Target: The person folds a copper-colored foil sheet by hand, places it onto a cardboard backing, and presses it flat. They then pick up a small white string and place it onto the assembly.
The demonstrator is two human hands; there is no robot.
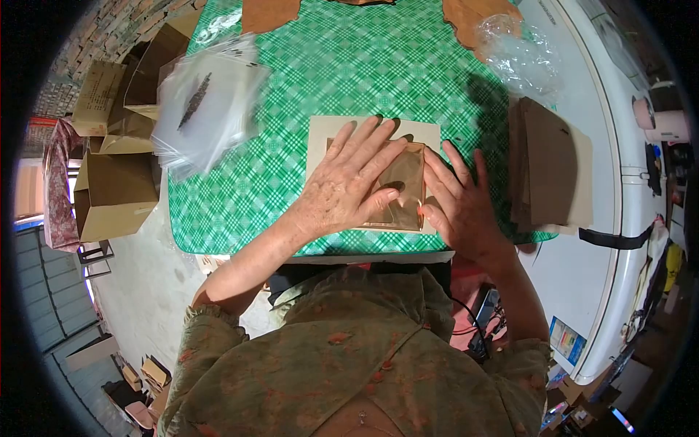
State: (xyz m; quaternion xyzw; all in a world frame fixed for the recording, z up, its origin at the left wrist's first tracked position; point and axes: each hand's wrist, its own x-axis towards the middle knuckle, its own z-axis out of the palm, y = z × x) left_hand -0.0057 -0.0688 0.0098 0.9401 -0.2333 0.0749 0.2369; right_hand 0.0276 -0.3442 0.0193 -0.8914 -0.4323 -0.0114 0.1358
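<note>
A flat brown piece (405, 175) with a glossy, film-like surface lies on a cream sheet (429, 132) near the table's front edge. My left hand (349, 178) rests flat over its left part, fingers spread and pointing up and right. Along the right edge of the brown piece is my right hand (462, 204), its fingers apart and its thumb at the lower right corner. The left hand hides much of the piece, so what lies beneath the palm cannot be seen.
Clear plastic bags (211, 109) are stacked on the green checked tablecloth (291, 80) at the left. Brown sheets (550, 164) form a pile at the right, below crumpled clear plastic (517, 54). Brown irregular pieces (269, 14) lie at the far edge. Open cardboard boxes (116, 186) stand left.
</note>
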